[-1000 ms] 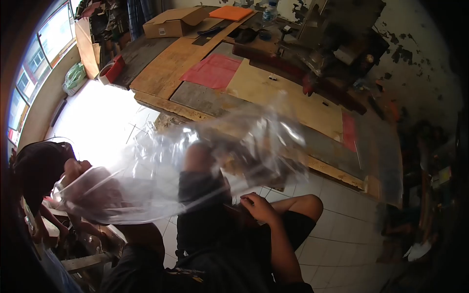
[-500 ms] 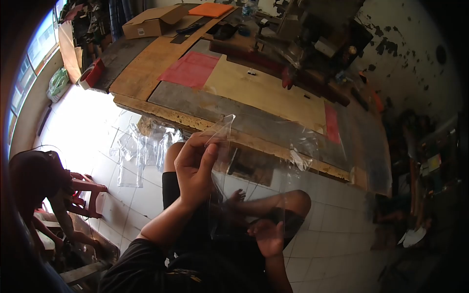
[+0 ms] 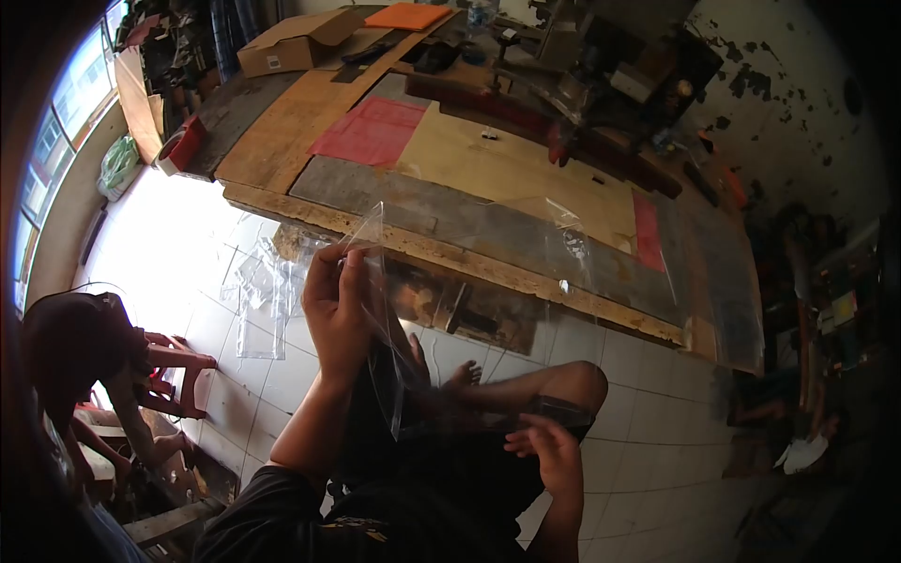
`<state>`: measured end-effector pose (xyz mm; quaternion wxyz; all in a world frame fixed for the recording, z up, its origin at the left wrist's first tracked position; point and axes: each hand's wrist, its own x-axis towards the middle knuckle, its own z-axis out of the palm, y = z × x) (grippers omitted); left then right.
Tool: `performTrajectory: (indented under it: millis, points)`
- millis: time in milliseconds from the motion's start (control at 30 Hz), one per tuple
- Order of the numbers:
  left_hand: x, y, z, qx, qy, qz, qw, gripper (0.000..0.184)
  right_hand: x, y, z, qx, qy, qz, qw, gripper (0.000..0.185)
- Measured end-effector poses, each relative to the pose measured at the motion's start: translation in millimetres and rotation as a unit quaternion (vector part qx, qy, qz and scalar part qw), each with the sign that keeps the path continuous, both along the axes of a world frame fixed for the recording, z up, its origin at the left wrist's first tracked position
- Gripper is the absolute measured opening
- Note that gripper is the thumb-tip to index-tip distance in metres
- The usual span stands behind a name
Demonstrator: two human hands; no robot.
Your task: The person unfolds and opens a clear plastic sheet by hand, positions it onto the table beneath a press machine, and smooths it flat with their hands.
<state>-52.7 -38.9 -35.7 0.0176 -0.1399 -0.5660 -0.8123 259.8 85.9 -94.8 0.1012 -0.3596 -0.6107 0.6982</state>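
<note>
My left hand [image 3: 336,305] is raised in front of the table edge, its thumb and fingers pinching the corner of a clear plastic sheet [image 3: 387,375]. The sheet hangs down from there and reaches over my lap toward the right. Near its lower right part is my right hand [image 3: 549,450], with fingers apart; I see nothing in it. More clear plastic [image 3: 263,310] lies on the floor tiles to the left of my left hand.
A worktable [image 3: 450,253] carries red and cream sheets [image 3: 507,164], a cardboard box [image 3: 296,47], an orange item [image 3: 408,16] and a dark red bar [image 3: 526,117]. At the left, another person [image 3: 80,347] bends beside a red stool [image 3: 174,366].
My left hand now pinches the plastic sheet and has shifted slightly left since half a second ago. My right hand has moved right. The plastic seen swung out wide earlier now hangs down.
</note>
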Motion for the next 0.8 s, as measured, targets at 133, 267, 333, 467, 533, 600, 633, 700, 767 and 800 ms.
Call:
performTrajectory:
  millis: [133,267,333,467,533,600,633,700,767,800]
  points:
    - [4.5,-5.7,-13.5,-0.031,0.013,-0.039,0.999,0.015,10.9,6.6,-3.2,0.204,-0.176,-0.05,0.962,0.03]
    - [6.1,-5.6,-15.5,-0.058,0.024,-0.041,0.997,0.015,13.4,18.3,-43.5,0.047,0.318,-0.074,0.944,0.04]
    - [16.6,0.3,-9.8,0.036,-0.053,-0.102,0.993,0.016,-3.3,11.7,-64.5,-0.043,0.452,-0.018,0.891,0.055]
    - [32.3,8.6,-28.8,0.034,0.033,-0.292,0.955,0.013,-55.8,0.6,-48.2,-0.289,0.57,0.102,0.763,0.073]
    - [45.6,9.4,-13.4,0.003,0.032,-0.341,0.94,0.013,-78.3,0.3,-28.1,-0.305,0.576,0.155,0.743,0.077]
    - [46.5,8.8,-13.8,-0.036,0.109,-0.358,0.927,0.014,-96.1,2.3,-9.9,-0.229,0.582,0.183,0.758,0.078]
    - [42.6,8.2,-9.1,-0.039,0.174,-0.363,0.915,0.014,-102.2,3.9,-3.6,-0.218,0.589,0.178,0.758,0.072]
    - [38.6,10.0,-4.2,-0.038,0.241,-0.363,0.899,0.015,-113.2,6.9,0.4,-0.241,0.608,0.18,0.734,0.07]
    - [39.9,9.5,-4.3,0.009,0.218,-0.397,0.891,0.017,-121.2,11.2,2.5,-0.268,0.624,0.183,0.711,0.068]
    - [45.8,9.0,-3.0,0.009,0.219,-0.395,0.892,0.017,-124.8,13.0,2.9,-0.266,0.628,0.187,0.707,0.065]
